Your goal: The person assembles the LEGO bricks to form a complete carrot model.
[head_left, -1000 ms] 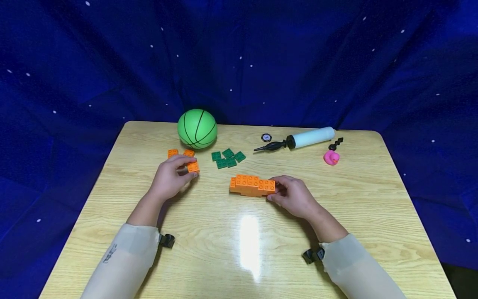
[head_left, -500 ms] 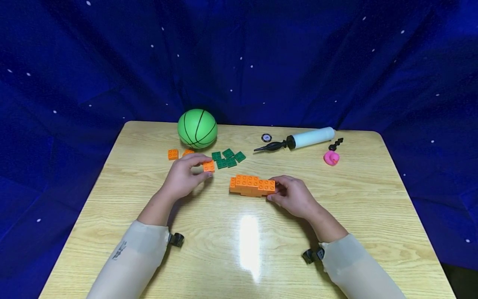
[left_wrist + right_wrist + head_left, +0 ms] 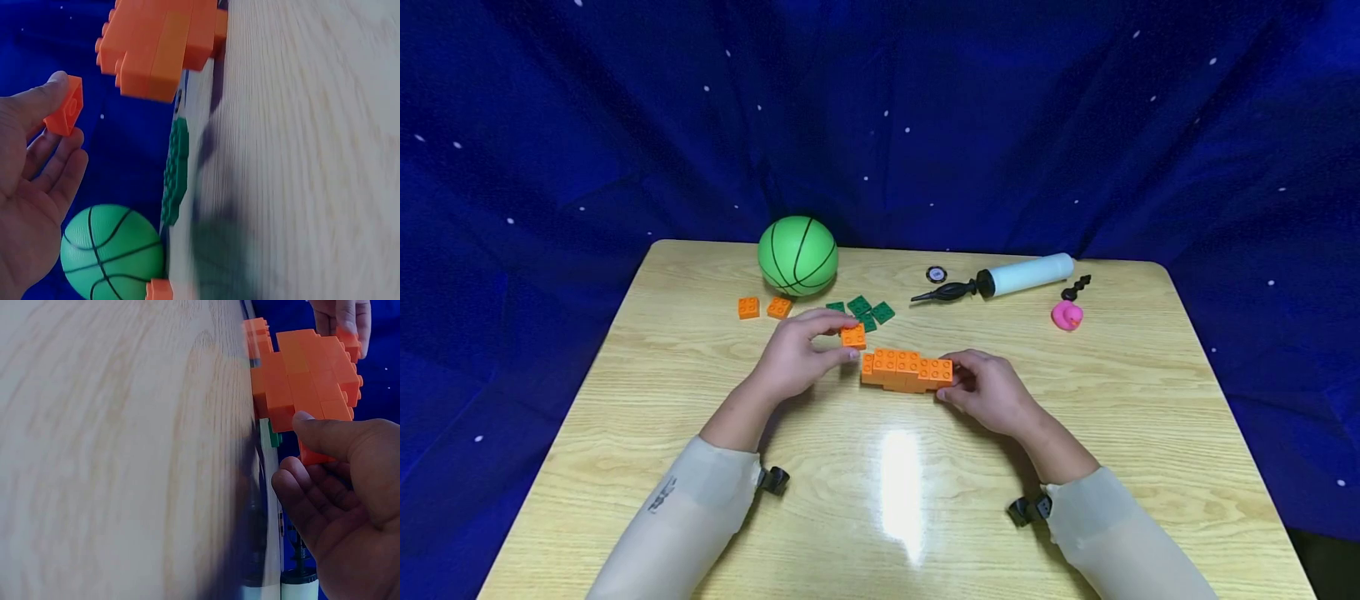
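Note:
My left hand (image 3: pixel 801 354) pinches a small orange toy brick (image 3: pixel 853 337) between thumb and fingers. In the left wrist view that brick (image 3: pixel 65 107) is held up above the table, its hollow underside showing. Just to its right stands a stepped block of joined orange bricks (image 3: pixel 901 372), wider at the top than at its base. My right hand (image 3: pixel 988 392) grips the right end of this block, and in the right wrist view the thumb presses on its near side. The held brick is close to the block's left end, with a gap between them.
Two loose orange bricks (image 3: pixel 748 308) lie at the left, in front of a green ball (image 3: pixel 797 256). Several dark green bricks (image 3: pixel 860 307) sit behind my left hand, partly hidden. Farther right are a round chip (image 3: pixel 936 274), a hand pump (image 3: pixel 1026 277) and a pink duck (image 3: pixel 1067 316).
My left hand has carried the orange brick rightward, from beside the loose orange bricks to near the block's left end. My right hand and the block have stayed in place.

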The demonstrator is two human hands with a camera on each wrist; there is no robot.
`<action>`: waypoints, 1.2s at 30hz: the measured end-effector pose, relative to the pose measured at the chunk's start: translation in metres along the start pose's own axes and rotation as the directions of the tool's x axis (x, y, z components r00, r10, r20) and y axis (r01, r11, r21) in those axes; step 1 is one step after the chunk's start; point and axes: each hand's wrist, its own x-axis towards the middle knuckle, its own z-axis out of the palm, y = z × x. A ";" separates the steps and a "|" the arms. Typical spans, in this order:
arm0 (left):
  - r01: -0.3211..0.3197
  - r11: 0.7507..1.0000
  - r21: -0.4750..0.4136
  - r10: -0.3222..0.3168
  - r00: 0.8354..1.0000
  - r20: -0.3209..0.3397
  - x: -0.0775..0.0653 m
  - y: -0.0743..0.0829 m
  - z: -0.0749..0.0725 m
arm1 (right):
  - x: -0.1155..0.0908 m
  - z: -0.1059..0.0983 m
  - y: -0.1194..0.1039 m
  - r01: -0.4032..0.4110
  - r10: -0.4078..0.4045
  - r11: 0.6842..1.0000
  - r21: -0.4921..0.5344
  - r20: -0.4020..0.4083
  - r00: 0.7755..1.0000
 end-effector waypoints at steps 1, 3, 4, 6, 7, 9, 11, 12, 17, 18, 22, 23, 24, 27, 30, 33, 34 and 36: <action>-0.007 1.000 -0.001 0.007 1.000 0.004 0.001 0.001 0.002 | 0.000 0.000 0.000 -0.001 0.001 1.000 -0.001 0.000 1.000; -0.018 1.000 -0.011 0.018 1.000 0.015 0.003 0.004 0.006 | 0.000 0.000 0.000 -0.003 0.003 1.000 -0.004 0.000 1.000; -0.023 1.000 -0.013 0.024 1.000 0.020 0.004 0.005 0.009 | 0.000 0.000 0.000 -0.004 0.004 1.000 -0.005 0.001 1.000; -0.030 0.999 -0.019 0.031 0.999 0.030 0.006 0.008 0.013 | 0.000 0.000 -0.001 -0.006 0.006 1.000 -0.005 0.001 1.000; -0.034 0.999 -0.019 0.035 0.999 0.035 0.006 0.009 0.015 | 0.000 0.000 -0.001 -0.006 0.006 1.000 -0.005 0.002 1.000; -0.047 0.998 -0.029 0.049 0.998 0.046 0.008 0.013 0.019 | 0.000 0.000 -0.001 -0.007 0.007 1.000 -0.005 0.002 1.000; -0.061 0.998 -0.031 0.063 0.996 0.056 0.010 0.015 0.022 | 0.000 0.000 -0.001 -0.009 0.009 1.000 -0.004 0.003 1.000; -0.070 0.997 -0.030 0.072 0.995 0.062 0.011 0.016 0.024 | 0.000 0.000 0.000 -0.010 0.010 1.000 -0.004 0.004 1.000; -0.087 0.996 -0.022 0.089 0.992 0.089 0.014 0.021 0.032 | 0.001 0.000 0.000 -0.008 0.008 1.000 -0.001 0.006 1.000; -0.087 0.996 -0.023 0.089 0.992 0.093 0.015 0.022 0.033 | 0.001 0.000 0.001 -0.008 0.008 1.000 0.000 0.006 1.000; -0.088 0.996 -0.028 0.091 0.990 0.104 0.016 0.024 0.038 | 0.001 0.001 0.001 -0.013 0.013 1.000 0.001 0.004 1.000; -0.092 0.995 -0.026 0.094 0.990 0.104 0.016 0.025 0.039 | 0.001 0.001 0.001 -0.013 0.013 1.000 0.002 0.004 1.000; -0.095 0.995 -0.026 0.097 0.990 0.105 0.017 0.025 0.040 | 0.001 0.001 0.001 -0.013 0.013 1.000 0.001 0.004 1.000; -0.104 0.994 -0.018 0.105 0.988 0.113 0.019 0.027 0.043 | 0.001 0.001 0.001 -0.011 0.011 1.000 0.001 0.005 1.000; -0.101 0.995 -0.016 0.102 0.987 0.127 0.021 0.030 0.046 | 0.001 0.000 0.001 -0.008 0.008 1.000 -0.001 0.005 1.000; -0.095 0.995 -0.012 0.095 0.986 0.140 0.023 0.032 0.051 | 0.000 0.000 0.001 -0.007 0.007 1.000 -0.002 0.005 1.000; -0.094 0.996 -0.013 0.095 0.985 0.143 0.024 0.032 0.052 | 0.000 0.000 0.001 -0.006 0.006 1.000 -0.001 0.007 1.000; -0.093 0.996 -0.007 0.093 0.984 0.151 0.025 0.033 0.055 | 0.000 0.000 0.001 -0.001 0.001 1.000 0.000 0.007 1.000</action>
